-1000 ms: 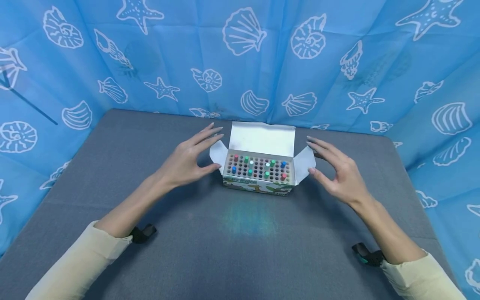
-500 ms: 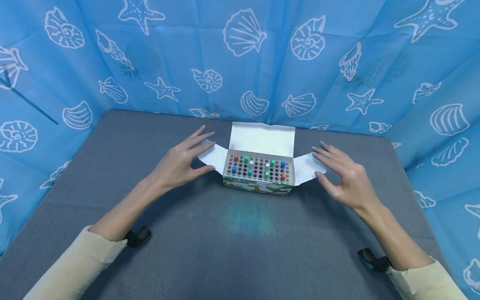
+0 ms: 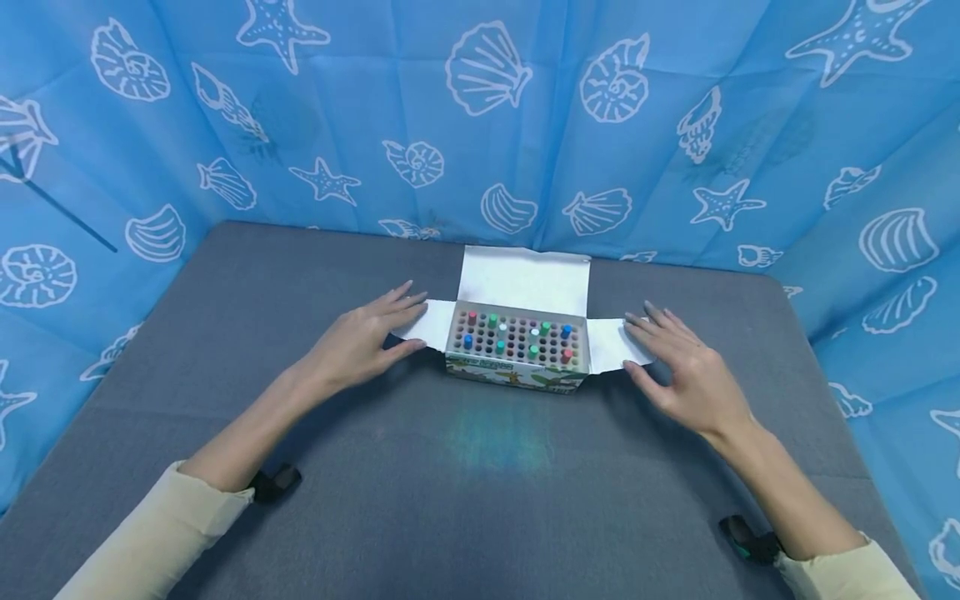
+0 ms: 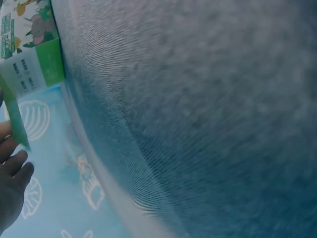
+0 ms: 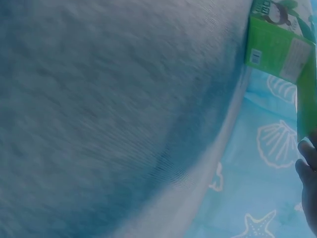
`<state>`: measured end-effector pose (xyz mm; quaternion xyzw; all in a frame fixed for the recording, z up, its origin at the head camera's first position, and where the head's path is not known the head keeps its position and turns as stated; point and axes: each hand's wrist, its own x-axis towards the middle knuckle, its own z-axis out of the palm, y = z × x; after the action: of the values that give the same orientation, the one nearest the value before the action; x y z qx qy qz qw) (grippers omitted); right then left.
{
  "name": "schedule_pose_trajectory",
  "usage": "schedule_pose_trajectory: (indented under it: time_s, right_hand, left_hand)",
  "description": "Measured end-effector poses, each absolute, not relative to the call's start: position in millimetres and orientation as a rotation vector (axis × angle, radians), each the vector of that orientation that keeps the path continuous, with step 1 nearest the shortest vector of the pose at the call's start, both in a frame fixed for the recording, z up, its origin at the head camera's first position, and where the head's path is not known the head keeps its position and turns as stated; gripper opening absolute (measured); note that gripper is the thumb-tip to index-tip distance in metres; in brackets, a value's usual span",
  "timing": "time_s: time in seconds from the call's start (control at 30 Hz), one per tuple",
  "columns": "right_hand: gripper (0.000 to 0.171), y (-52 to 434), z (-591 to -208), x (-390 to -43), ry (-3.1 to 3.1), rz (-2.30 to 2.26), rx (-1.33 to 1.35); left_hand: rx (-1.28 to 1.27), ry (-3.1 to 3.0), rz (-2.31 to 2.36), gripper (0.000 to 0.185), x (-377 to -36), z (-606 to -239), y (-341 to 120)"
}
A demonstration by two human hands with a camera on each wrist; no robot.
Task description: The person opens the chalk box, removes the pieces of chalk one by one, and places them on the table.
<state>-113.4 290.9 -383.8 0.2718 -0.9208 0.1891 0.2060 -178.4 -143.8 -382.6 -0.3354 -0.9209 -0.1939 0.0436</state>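
Observation:
A cardboard box with animal pictures on its front stands on the grey table, its white-lined lid raised at the back. Inside, a grid of round holes holds several pens or crayons with red, green, blue and white ends. My left hand rests its extended fingers on the outer end of the left flap. On the other side, my right hand touches the right flap with nearly straight fingers. Both flaps spread outward. The wrist views show their green outer faces, the left flap and right flap.
Grey cloth covers the table. Behind it and along both sides hangs a blue curtain with white shell and starfish prints. A black strap device sits on the left wrist, another on the right.
Both side flaps have folded further outward and down, from upturned to nearly level. My hands have moved apart and lower with them. The box and its contents have stayed put.

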Motion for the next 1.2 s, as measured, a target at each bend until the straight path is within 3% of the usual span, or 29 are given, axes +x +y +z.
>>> schedule_pose_trajectory:
  time_s: [0.5, 0.9, 1.2]
  right_hand:
    - [0.051, 274.5, -394.3, -101.2, -2.758, 0.712, 0.558]
    - [0.066, 260.7, -400.4, -98.9, -2.922, 1.047, 0.473]
    - [0.067, 250.1, -402.9, -98.0, -2.889, 1.148, 0.498]
  left_hand:
    - [-1.043, -2.896, -0.972, 0.059, -174.4, -388.6, -134.2]
    - [-1.017, -2.980, -1.393, 0.092, -174.2, -393.9, -113.9]
    - [-0.973, -2.998, -1.435, 0.098, -171.6, -395.7, -106.3]
